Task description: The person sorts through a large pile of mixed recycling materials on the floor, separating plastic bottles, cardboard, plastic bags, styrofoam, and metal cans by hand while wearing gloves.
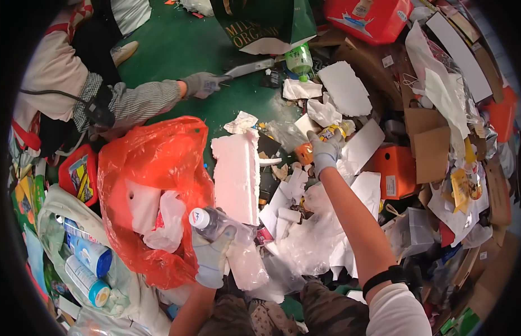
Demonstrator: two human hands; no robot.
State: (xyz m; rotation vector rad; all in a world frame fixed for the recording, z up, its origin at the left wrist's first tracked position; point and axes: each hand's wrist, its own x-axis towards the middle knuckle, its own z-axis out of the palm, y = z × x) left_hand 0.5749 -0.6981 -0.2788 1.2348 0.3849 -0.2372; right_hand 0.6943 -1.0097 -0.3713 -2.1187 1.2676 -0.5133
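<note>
My left hand [210, 255], in a light glove, is closed around a clear plastic bottle [220, 222] with a white cap, beside a red plastic bag [154, 140]. Crumpled clear plastic film [246, 266] hangs just right of that hand. Farther out over the litter, my gloved right hand [326, 154] has its thumb and fingers round a yellow printed container [331, 133]. An orange item [304, 153] lies against its left side. White foam blocks [236, 176] stand between my two hands, among paper scraps and clear film.
At the left, another person's gloved hand [201, 85] holds a long metal-looking tool [249, 69]. Cardboard and an orange box [392, 172] are piled at right. A red jug [372, 19] and a dark green bag [266, 25] are at the back. A white sack [53, 201] holds bottles.
</note>
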